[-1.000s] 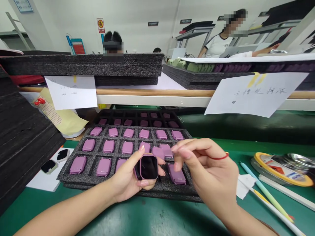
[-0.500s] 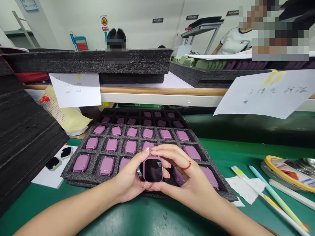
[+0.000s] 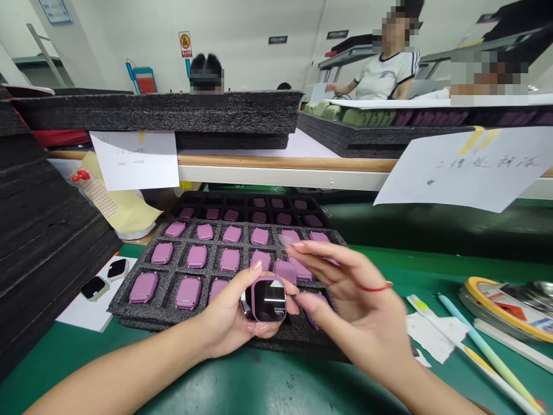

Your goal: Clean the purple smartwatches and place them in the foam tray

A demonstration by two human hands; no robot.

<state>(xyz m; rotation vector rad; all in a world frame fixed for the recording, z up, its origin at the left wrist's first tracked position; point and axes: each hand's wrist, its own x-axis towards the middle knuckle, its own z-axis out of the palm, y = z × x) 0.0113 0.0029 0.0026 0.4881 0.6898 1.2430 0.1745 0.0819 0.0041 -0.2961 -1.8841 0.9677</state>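
Note:
My left hand (image 3: 235, 314) is closed around a purple smartwatch case (image 3: 268, 298), its dark glossy face tilted up and catching a reflection. A shiny metallic edge shows at the case's left side, against my palm. Just to the right of the watch, my right hand (image 3: 360, 305) hovers with fingers spread and thumb apart from the index finger. Its fingertips are smeared by motion, and I see nothing held in them. Beneath both hands lies a black foam tray (image 3: 168, 280) with several purple watch cases sitting in its compartments; my hands cover part of it.
Two watches (image 3: 94, 287) rest on white paper at the left, beside stacked black foam (image 3: 47, 230). Pens (image 3: 488, 346), a tissue (image 3: 438, 337) and a yellow-rimmed round container (image 3: 512, 305) are at the right. A shelf (image 3: 276, 173) crosses ahead, with people beyond it.
My right hand has let go of the watch and moved away to the right, its fingers opening. My left hand keeps the watch in nearly the same place. A person behind the shelf has shifted left.

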